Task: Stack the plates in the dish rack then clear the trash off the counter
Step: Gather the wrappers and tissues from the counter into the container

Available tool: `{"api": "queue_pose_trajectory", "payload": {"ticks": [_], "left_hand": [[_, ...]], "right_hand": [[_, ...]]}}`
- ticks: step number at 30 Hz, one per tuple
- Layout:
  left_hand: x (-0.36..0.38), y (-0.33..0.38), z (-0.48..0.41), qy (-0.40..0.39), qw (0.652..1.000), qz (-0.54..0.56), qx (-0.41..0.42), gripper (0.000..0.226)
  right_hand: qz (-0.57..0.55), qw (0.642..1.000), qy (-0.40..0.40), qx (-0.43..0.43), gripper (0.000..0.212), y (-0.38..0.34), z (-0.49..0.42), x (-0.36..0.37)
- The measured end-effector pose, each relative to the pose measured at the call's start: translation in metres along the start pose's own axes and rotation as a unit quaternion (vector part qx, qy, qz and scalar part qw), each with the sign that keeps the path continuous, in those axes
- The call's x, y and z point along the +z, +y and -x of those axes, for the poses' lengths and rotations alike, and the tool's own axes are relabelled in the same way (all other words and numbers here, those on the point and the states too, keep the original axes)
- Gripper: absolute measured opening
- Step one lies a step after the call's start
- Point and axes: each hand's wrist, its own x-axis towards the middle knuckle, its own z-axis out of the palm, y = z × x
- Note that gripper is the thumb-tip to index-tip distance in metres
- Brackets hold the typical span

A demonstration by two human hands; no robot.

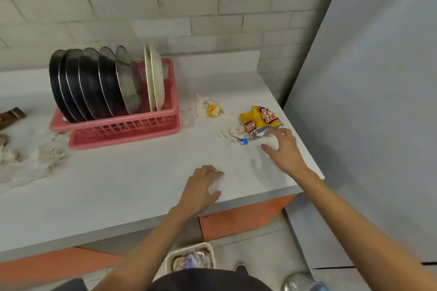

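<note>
The plates [106,82] are stood upright in the pink dish rack [123,129] at the back left of the surface [142,172]. A yellow snack wrapper [257,117] and crumpled tissues [233,133] are found near the right edge. The right hand [283,149] is spread wide, fingertips [282,132] at the wrapper's foil end. The left hand [202,188] is rested, relaxed and holding nothing, by the front edge, with bare surface between it and the rack.

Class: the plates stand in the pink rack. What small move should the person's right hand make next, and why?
Probably close the right hand on the crumpled yellow foil snack wrapper: its spread fingers are at the wrapper's silver end, and a cream waste bin sits below the white counter.
</note>
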Motion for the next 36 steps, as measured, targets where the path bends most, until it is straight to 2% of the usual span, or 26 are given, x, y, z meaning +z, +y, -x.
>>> {"api": "queue_pose_trajectory", "payload": {"ticks": [2,7,10,14,18,22,25,29,31,34,36], "left_hand": [[0.012,-0.009,-0.006,0.007,1.000,-0.001,0.003,0.040],[0.005,0.000,-0.047,0.074,0.995,0.051,-0.040,0.034],[-0.007,0.017,-0.084,0.139,0.983,0.088,-0.079,0.031],[-0.017,0.034,-0.130,0.236,0.963,0.098,-0.090,0.027],[0.007,0.042,-0.169,0.199,0.970,0.081,-0.112,0.017],[0.045,0.042,-0.181,0.123,0.983,-0.017,-0.132,0.068],[0.058,0.038,-0.182,0.113,0.984,-0.082,-0.106,0.072],[0.059,0.036,-0.194,0.120,0.985,-0.098,-0.077,0.078],[0.059,0.034,-0.202,0.119,0.985,-0.109,-0.057,0.069],[0.059,0.031,-0.210,0.125,0.986,-0.111,0.009,0.039],[0.058,0.031,-0.209,0.145,0.985,-0.097,0.014,0.023]], "right_hand": [[0.025,1.000,-0.005,0.004,0.059,-0.002,-0.039,0.000],[0.130,0.987,-0.075,0.053,0.105,-0.007,-0.124,0.023],[0.150,0.978,-0.120,0.081,0.114,0.001,-0.149,0.039],[0.196,0.974,-0.102,0.042,0.091,0.014,-0.151,0.048],[0.205,0.975,-0.084,0.008,0.067,0.030,-0.156,0.041],[0.141,0.987,-0.078,-0.019,0.053,0.045,-0.157,0.034],[0.095,0.992,-0.069,-0.042,0.038,0.052,-0.153,0.033],[0.042,0.996,-0.058,-0.045,0.011,0.060,-0.146,0.030],[0.022,0.997,-0.054,-0.042,0.008,0.060,-0.142,0.029],[0.020,0.997,-0.059,-0.034,0.005,0.059,-0.135,0.026],[0.023,0.997,-0.069,-0.027,0.009,0.058,-0.128,0.025]]}}
